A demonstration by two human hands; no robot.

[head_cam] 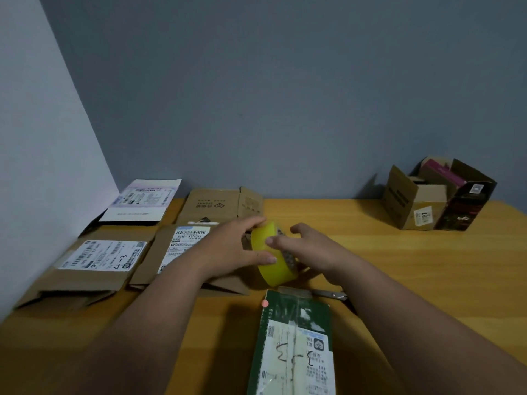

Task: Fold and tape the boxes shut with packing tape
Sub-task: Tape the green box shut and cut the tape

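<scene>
Both hands hold the yellow packing tape roll (pixel 272 253): the left hand (pixel 231 249) grips its light, stiff rim, while the right hand (pixel 306 249) pinches it, likely hunting the slippery tape end.

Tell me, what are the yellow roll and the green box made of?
The yellow roll looks like glossy plastic packing tape wound in layers; it is smooth and slightly see-through. The green box looks like printed cardboard with a white paper label, with shiny strips that may be clear tape.
</scene>
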